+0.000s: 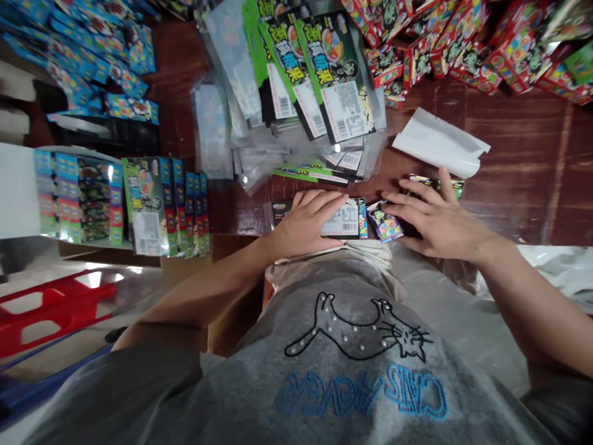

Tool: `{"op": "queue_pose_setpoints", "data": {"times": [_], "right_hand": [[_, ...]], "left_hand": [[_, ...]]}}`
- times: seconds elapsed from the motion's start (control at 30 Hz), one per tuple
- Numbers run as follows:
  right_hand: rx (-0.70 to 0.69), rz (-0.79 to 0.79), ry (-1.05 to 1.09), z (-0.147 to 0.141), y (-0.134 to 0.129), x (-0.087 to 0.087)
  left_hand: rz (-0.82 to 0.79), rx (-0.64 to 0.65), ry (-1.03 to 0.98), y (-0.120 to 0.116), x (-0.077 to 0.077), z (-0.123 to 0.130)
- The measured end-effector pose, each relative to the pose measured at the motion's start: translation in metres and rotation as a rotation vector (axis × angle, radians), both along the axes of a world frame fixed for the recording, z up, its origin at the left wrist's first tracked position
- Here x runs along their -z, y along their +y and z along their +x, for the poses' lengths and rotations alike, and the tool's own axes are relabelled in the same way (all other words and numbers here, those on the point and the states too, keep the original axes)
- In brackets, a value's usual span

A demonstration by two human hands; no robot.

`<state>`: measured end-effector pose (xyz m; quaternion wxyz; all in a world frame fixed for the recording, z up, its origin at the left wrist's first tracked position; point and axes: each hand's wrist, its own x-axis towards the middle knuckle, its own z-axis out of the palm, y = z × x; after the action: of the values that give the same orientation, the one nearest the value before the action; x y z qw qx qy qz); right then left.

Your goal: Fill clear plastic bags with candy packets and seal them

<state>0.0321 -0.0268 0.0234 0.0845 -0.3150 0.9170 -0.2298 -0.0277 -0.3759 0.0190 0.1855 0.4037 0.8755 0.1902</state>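
Observation:
My left hand [311, 224] lies flat over a clear candy pack [349, 217] with a black card and white label at the table's near edge. A narrow blue-and-red candy box end [362, 217] shows at the pack's right side. My right hand [438, 221] is spread, palm down, over small candy boxes. Its fingertips touch or hover at a tilted purple candy box [385, 222]; I cannot tell which. Part of a green-and-black box [458, 186] shows beyond its fingers, the rest hidden underneath.
Clear bags with printed cards [340, 80] are piled ahead. Red candy boxes [467, 49] lie at the far right, near a white paper sheet [440, 141]. Blue packets [99, 49] are heaped far left. Filled packs [148, 207] stand in a row at left, above a red plastic stool [55, 309].

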Motion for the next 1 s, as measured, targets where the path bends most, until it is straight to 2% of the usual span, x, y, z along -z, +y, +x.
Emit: {"op": "queue_pose_setpoints", "data": {"times": [0.17,0.27,0.33,0.43,0.53,0.63,0.8,0.87,1.0], "right_hand": [[0.015,-0.069,0.041,-0.016,-0.037,0.017],[0.042,-0.067,0.066,-0.014,-0.048,0.015],[0.080,-0.032,0.079,-0.008,-0.039,0.008],[0.184,0.043,0.121,0.004,-0.008,-0.003],[0.236,0.060,0.115,0.009,0.017,-0.003],[0.162,0.001,0.017,0.006,0.020,0.007],[-0.064,-0.172,-0.040,-0.010,0.003,0.021],[-0.076,-0.196,-0.012,-0.017,-0.007,0.024],[-0.001,-0.148,0.013,-0.023,-0.030,0.026]], "left_hand": [[0.050,0.021,-0.012,0.014,0.003,0.005],[0.046,-0.006,0.018,0.017,0.003,0.007],[0.038,-0.012,0.027,0.017,0.002,0.008],[0.017,-0.006,0.022,0.017,0.000,0.009],[-0.005,-0.024,0.015,0.018,0.000,0.008],[-0.001,-0.016,0.005,0.020,0.001,0.003],[0.052,0.058,0.002,0.019,0.005,-0.009],[0.075,0.072,0.009,0.021,0.006,-0.011],[0.071,0.042,0.042,0.028,0.007,-0.010]]}}
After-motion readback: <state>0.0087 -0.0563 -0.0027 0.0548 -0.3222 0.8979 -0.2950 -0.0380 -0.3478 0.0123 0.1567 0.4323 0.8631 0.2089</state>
